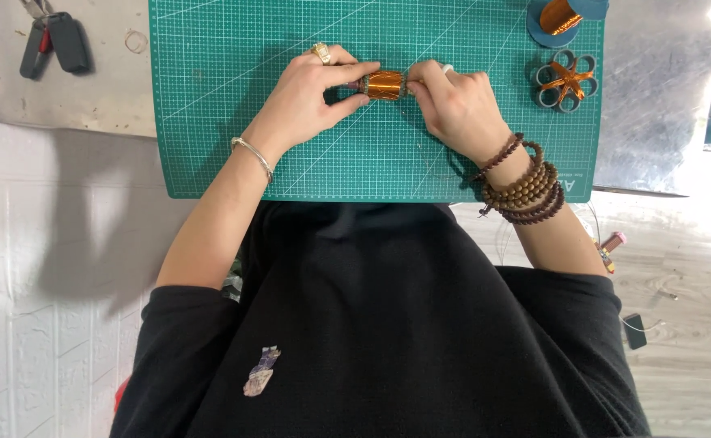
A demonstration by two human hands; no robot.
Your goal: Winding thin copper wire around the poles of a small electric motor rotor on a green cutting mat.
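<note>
The small cylinder wound with shiny copper-orange wire (385,84) is held horizontally just above the green gridded cutting mat (234,146), between both hands, near the mat's upper middle. The left hand (311,97) is closed on the cylinder's left end, thumb below and fingers above, a chunky gold-coloured ring (321,53) showing on one finger; this grip appears to steady the piece along its axis. The right hand (453,101) is closed round the right end, fingers curled over so the end itself is hidden; whether it turns or merely pinches cannot be told. Both forearms converge from the person's body, wrists held level, a thin silver bangle (254,154) on the left wrist and several strands of brown wooden beads (526,182) on the right. Supplies lie within reach at the mat's upper right: a spool of copper-orange wire on a teal disc (562,16) and a flower-shaped piece of grey loops with an orange centre (565,79). Dark key fobs (55,42) lie well apart on the grey counter (88,97).
</note>
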